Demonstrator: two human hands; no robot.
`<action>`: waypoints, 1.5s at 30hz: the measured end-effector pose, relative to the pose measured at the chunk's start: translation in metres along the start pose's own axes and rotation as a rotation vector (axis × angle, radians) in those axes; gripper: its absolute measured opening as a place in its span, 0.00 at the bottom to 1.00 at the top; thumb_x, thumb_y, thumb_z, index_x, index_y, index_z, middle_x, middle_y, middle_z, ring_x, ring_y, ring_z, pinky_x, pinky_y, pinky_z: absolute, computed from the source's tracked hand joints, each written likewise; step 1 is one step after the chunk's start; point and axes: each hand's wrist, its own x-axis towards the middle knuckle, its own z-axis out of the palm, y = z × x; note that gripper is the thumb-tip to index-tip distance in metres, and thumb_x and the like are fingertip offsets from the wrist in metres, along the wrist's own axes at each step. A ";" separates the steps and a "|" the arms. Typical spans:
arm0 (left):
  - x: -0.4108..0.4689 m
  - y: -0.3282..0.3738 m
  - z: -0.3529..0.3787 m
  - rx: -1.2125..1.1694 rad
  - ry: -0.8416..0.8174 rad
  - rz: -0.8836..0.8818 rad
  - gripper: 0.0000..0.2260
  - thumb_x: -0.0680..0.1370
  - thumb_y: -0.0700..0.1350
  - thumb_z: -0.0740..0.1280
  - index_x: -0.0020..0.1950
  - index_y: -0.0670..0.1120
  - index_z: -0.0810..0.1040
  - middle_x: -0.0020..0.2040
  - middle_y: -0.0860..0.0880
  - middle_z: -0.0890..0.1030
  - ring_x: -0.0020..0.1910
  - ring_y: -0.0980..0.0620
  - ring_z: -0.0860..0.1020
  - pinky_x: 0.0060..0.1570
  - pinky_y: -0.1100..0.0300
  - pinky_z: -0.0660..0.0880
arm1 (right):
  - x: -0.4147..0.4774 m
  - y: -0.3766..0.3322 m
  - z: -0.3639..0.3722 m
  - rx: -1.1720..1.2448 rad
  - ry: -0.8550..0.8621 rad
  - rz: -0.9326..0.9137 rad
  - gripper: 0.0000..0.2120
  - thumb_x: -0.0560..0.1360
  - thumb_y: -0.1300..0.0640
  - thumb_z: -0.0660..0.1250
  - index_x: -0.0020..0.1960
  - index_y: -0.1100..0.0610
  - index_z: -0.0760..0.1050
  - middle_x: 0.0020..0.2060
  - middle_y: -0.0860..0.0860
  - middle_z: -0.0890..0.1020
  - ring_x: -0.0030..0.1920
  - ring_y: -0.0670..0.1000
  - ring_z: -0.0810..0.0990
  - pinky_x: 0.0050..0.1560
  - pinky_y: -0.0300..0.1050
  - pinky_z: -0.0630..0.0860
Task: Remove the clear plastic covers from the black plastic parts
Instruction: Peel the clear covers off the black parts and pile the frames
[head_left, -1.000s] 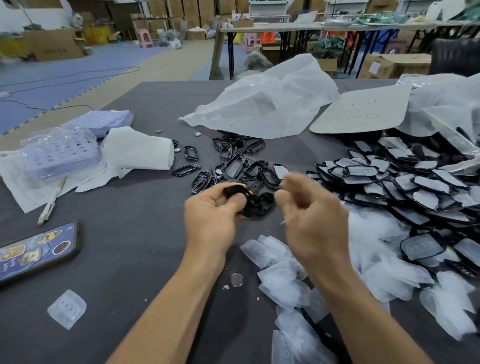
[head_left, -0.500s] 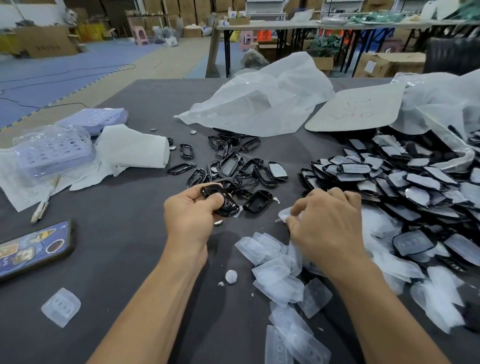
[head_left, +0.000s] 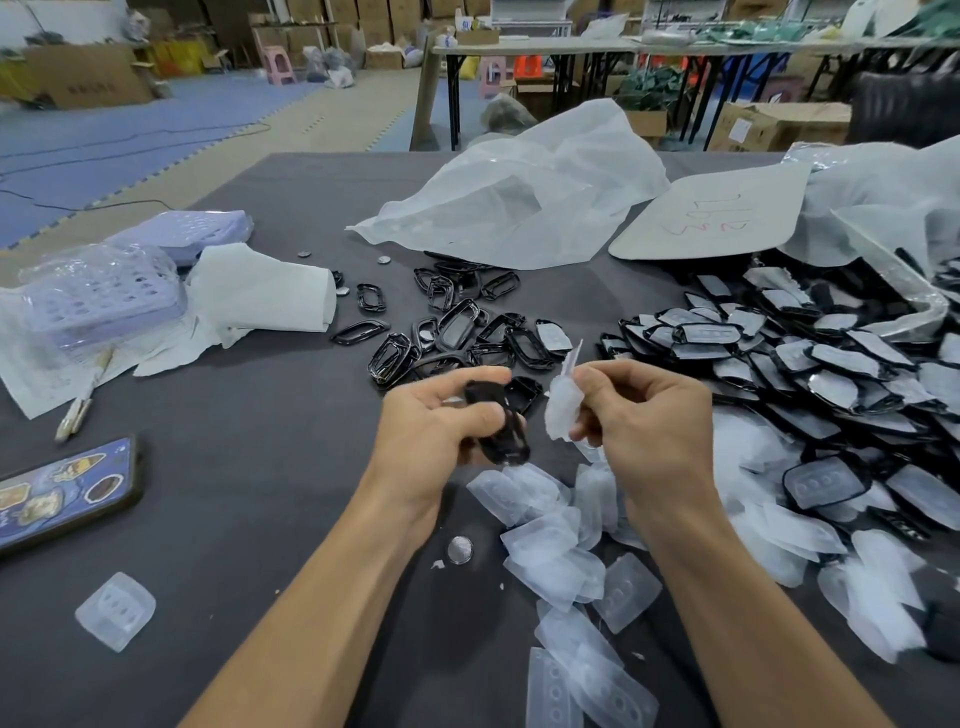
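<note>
My left hand (head_left: 436, 426) grips a black plastic part (head_left: 501, 431) above the dark table, fingers curled round it. Just to its right, my right hand (head_left: 644, 415) pinches a clear plastic cover (head_left: 561, 405) that stands apart from the black part. Bare black parts (head_left: 452, 332) lie in a heap behind my hands. A large pile of black parts with clear covers on them (head_left: 810, 358) fills the right side. Loose clear covers (head_left: 561, 540) lie scattered below my hands.
A phone (head_left: 62, 493) lies at the left edge, with a single clear cover (head_left: 115, 610) in front of it. White paper (head_left: 265, 296), a lilac tray in plastic (head_left: 98, 296) and a big plastic bag (head_left: 524, 202) lie further back. A coin cell (head_left: 460, 550) rests between my forearms.
Both hands have lifted off the table and come together. My right hand now holds a clear cover up beside the black part in my left hand.
</note>
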 end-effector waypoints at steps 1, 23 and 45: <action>-0.003 0.001 0.003 -0.020 -0.088 -0.017 0.16 0.69 0.34 0.73 0.51 0.51 0.89 0.41 0.40 0.87 0.35 0.50 0.84 0.31 0.65 0.77 | -0.001 0.001 0.001 0.000 -0.019 -0.009 0.10 0.77 0.61 0.74 0.39 0.50 0.86 0.28 0.54 0.84 0.26 0.50 0.80 0.31 0.40 0.76; -0.001 0.009 -0.008 -0.169 -0.292 -0.275 0.21 0.61 0.34 0.65 0.50 0.42 0.89 0.32 0.42 0.80 0.29 0.49 0.77 0.24 0.65 0.71 | 0.003 -0.009 0.002 0.352 -0.063 0.257 0.10 0.81 0.65 0.65 0.42 0.62 0.79 0.29 0.54 0.80 0.24 0.47 0.69 0.27 0.37 0.66; 0.009 0.008 -0.014 -0.431 0.113 -0.137 0.15 0.74 0.27 0.63 0.37 0.41 0.86 0.35 0.44 0.84 0.30 0.51 0.83 0.28 0.61 0.81 | 0.000 -0.014 -0.003 0.354 -0.307 0.281 0.15 0.78 0.65 0.70 0.33 0.55 0.82 0.27 0.53 0.77 0.26 0.48 0.69 0.25 0.36 0.67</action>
